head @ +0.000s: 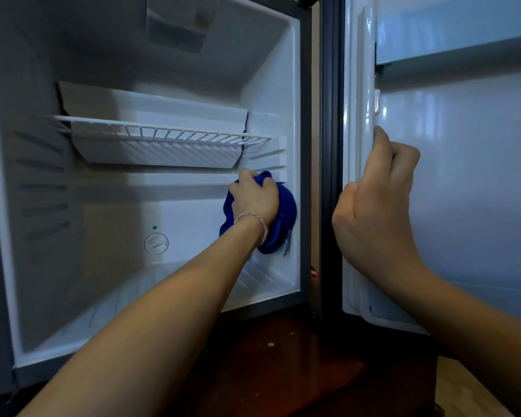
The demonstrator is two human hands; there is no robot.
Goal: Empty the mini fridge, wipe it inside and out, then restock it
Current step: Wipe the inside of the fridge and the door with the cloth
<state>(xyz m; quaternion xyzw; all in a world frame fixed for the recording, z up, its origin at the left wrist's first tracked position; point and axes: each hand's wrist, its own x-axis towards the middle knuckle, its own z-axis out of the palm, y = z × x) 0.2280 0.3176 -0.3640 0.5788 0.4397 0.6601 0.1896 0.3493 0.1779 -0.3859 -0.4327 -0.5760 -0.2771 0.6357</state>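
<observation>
1. Two bare forearms are reaching in from the bottom of the frame over a dark wooden bench point(283, 356), on which the mini fridge point(295, 145) is standing with its door point(463, 176) swung wide to the right.
2. The left hand point(254, 198) is pressing a bunched blue cloth point(286, 218) against the lower right inner wall, fingers point(247, 176) curled over the wad, evidently so the fabric is staying flat on the plastic while the wall is being wiped.
3. The right hand point(376, 206) is gripping the inner edge of the door, fingers hooked round the rim beside the dark gasket point(331, 145), probably to be keeping the door from swinging shut and to be steadying the body.
4. The cabinet is showing no food or drink: only a white wire shelf point(163, 135) sitting on its side rails, a thermostat dial point(156, 243) on the back wall and ribbed floor below.
5. The door shelf point(457, 52) above is likewise appearing bare, suggesting emptying is done, interior wiping is under way, and the outside and restocking are yet to come.
</observation>
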